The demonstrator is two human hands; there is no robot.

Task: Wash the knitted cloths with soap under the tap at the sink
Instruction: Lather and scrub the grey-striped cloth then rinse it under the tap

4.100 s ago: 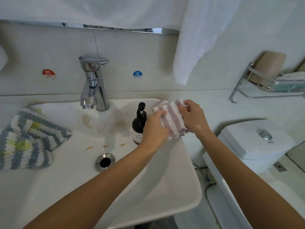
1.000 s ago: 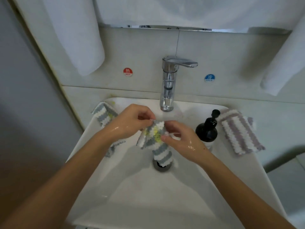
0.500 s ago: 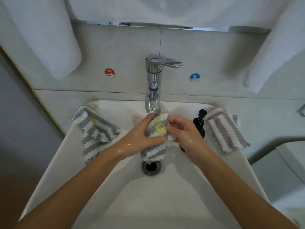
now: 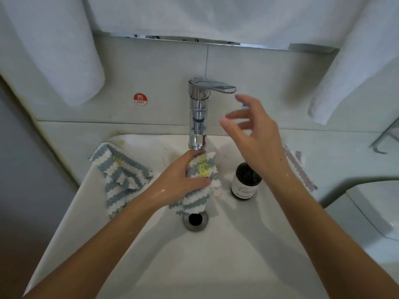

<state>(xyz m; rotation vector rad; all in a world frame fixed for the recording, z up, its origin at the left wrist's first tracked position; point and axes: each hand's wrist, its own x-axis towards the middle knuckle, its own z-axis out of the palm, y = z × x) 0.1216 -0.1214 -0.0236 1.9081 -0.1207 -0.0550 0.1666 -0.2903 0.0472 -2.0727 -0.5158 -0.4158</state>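
White sink [image 4: 216, 266] fills the near view. Your left hand [image 4: 181, 178] has a closed grip on a grey striped cloth [image 4: 201, 180] bunched just under the tap [image 4: 197, 117]; no water shows yet. Your right hand [image 4: 252, 130], fingers spread and empty, hangs near the tap lever. Judging by this, washing is midway: another grey cloth [image 4: 118, 178] waits left, a purple cloth [image 4: 300, 169] lies right by the soap bottle [image 4: 245, 182].

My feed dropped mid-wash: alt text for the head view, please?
The left hand grips a grey-striped knitted cloth under the tap spout, while the open right hand reaches toward the tap lever. A soap bottle stands beside it on the sink.
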